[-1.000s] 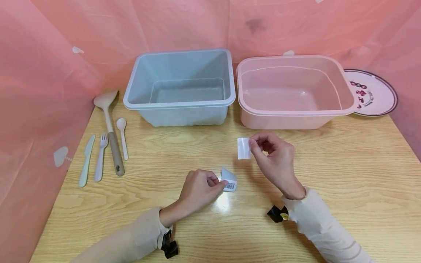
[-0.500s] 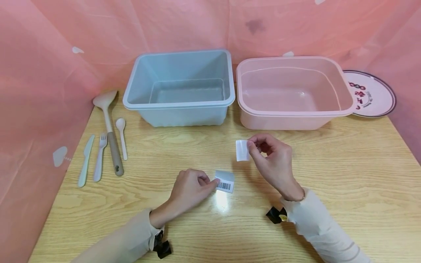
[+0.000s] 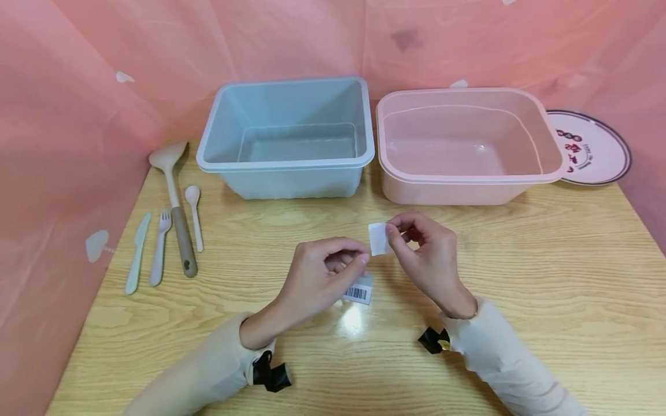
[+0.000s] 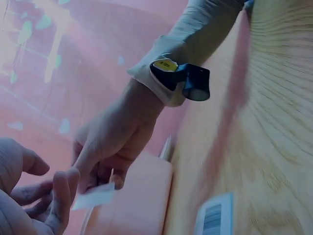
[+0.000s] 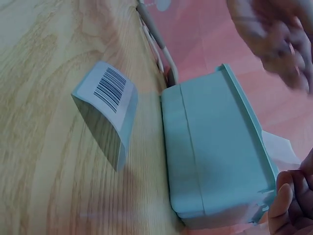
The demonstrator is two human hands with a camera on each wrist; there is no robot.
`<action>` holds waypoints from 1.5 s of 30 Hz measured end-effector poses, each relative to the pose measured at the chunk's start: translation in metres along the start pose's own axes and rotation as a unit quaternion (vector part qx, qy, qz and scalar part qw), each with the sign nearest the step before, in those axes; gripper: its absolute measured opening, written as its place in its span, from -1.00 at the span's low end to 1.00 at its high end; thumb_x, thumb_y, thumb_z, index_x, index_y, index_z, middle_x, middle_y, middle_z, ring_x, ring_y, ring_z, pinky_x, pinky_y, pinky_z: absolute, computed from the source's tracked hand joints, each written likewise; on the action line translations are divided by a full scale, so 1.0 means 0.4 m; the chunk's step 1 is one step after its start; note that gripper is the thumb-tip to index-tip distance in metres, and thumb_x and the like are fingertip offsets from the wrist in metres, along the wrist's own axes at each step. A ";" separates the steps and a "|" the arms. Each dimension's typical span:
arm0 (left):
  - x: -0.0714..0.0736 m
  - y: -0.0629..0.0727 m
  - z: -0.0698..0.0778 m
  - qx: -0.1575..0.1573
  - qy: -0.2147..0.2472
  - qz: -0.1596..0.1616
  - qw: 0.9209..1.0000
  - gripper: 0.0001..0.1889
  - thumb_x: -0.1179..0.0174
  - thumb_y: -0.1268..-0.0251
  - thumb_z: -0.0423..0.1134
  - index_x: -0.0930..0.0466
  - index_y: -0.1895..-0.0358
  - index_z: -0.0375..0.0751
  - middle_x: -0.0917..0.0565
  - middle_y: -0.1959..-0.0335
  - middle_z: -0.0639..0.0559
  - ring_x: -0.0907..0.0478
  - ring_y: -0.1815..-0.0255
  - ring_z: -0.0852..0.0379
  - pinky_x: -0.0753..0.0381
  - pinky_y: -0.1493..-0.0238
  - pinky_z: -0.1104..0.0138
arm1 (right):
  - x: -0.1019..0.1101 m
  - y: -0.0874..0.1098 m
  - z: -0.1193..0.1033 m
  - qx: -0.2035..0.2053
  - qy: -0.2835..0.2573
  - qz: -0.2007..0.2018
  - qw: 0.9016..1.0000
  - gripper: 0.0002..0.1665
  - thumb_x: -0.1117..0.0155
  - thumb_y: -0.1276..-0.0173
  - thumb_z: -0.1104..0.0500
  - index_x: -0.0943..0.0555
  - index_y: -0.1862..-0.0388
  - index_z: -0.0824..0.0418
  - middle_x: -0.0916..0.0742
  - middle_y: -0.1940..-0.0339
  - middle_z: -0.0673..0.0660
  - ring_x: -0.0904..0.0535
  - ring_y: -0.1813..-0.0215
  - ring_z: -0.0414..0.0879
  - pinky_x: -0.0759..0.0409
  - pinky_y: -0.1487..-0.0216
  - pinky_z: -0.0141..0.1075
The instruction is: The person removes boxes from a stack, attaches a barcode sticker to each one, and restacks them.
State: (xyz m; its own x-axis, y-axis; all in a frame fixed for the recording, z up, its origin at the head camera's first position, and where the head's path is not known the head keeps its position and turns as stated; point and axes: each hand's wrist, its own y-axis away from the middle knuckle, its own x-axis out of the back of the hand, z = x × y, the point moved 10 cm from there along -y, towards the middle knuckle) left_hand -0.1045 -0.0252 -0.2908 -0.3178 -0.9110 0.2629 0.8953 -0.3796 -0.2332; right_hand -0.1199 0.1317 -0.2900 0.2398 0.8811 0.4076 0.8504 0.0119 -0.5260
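In the head view my right hand (image 3: 429,263) pinches a small white sticker (image 3: 378,239) between thumb and fingers, above the table. My left hand (image 3: 312,280) hovers just left of it, fingers loosely bent and holding nothing. The right wrist view shows a gap between the blurred left hand (image 5: 279,41) and the sticker (image 5: 279,148). Below, a silvery-grey backing piece with a barcode label (image 3: 358,293) lies on the table, partly hidden by the left hand. Its curled, bent shape shows in the right wrist view, barcode (image 5: 110,89) upward.
A blue-grey bin (image 3: 291,182) and a pink bin (image 3: 468,193) stand side by side at the back. A printed plate (image 3: 598,150) lies behind the pink one. At left lie a knife (image 3: 137,254), fork (image 3: 160,248), spatula (image 3: 182,237) and spoon (image 3: 195,216).
My left hand has let go of the barcode piece, left it on the table, and risen toward the sticker. The right hand has drifted slightly left with the sticker still pinched.
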 end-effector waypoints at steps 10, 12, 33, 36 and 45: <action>-0.010 -0.031 -0.040 0.051 -0.015 0.017 0.998 -0.85 -0.19 -0.22 -0.44 -0.70 0.21 -0.39 -0.76 0.39 -0.17 -0.72 0.45 0.12 -0.69 0.41 0.42 | -0.020 0.012 -0.023 0.046 -0.001 -0.005 0.999 -0.90 -0.28 -0.16 0.47 -0.66 0.40 0.31 -0.74 0.45 0.13 -0.56 0.41 -0.28 -0.52 0.38 -0.58; -0.009 -0.032 -0.046 0.054 -0.008 0.016 0.998 -0.84 -0.19 -0.23 -0.43 -0.70 0.18 -0.40 -0.76 0.38 -0.20 -0.73 0.43 0.05 -0.70 0.39 0.42 | -0.020 0.014 -0.027 0.050 0.002 -0.008 0.999 -0.91 -0.28 -0.17 0.44 -0.67 0.39 0.31 -0.74 0.45 0.12 -0.57 0.40 -0.26 -0.53 0.36 -0.58; 0.009 -0.033 -0.080 0.093 0.059 0.045 0.993 -0.81 -0.15 -0.35 -0.35 -0.69 0.14 -0.41 -0.76 0.31 -0.25 -0.74 0.42 0.01 -0.71 0.45 0.08 | -0.040 0.032 -0.112 0.172 -0.001 -0.016 0.985 -0.66 -0.21 -0.39 0.07 -0.77 0.35 0.30 -0.68 0.44 0.09 -0.56 0.47 -0.15 -0.50 0.43 -0.49; 0.014 -0.032 -0.086 0.100 0.059 0.052 0.992 -0.81 -0.16 -0.35 -0.33 -0.71 0.16 -0.38 -0.77 0.34 -0.22 -0.74 0.44 0.05 -0.69 0.52 0.05 | -0.043 0.033 -0.117 0.176 -0.009 -0.017 0.984 -0.64 -0.22 -0.38 0.05 -0.76 0.34 0.31 -0.68 0.44 0.09 -0.58 0.46 -0.16 -0.53 0.42 -0.48; 0.040 -0.027 -0.090 0.104 0.062 0.082 0.989 -0.84 -0.18 -0.31 -0.41 -0.69 0.21 -0.45 -0.73 0.41 -0.34 -0.72 0.47 -0.10 -0.67 0.51 0.01 | -0.017 0.018 -0.092 0.137 -0.006 -0.006 0.991 -0.86 -0.27 -0.23 0.31 -0.74 0.31 0.32 -0.74 0.39 0.13 -0.59 0.42 -0.12 -0.54 0.38 -0.48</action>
State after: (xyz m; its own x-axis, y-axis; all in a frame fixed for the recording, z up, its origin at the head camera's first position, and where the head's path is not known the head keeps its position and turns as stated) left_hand -0.1305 -0.0415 -0.3179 -0.1872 -0.9752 0.1184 0.9788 -0.1953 -0.0615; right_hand -0.0981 0.1084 -0.2692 0.2223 0.8861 0.4068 0.6938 0.1493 -0.7045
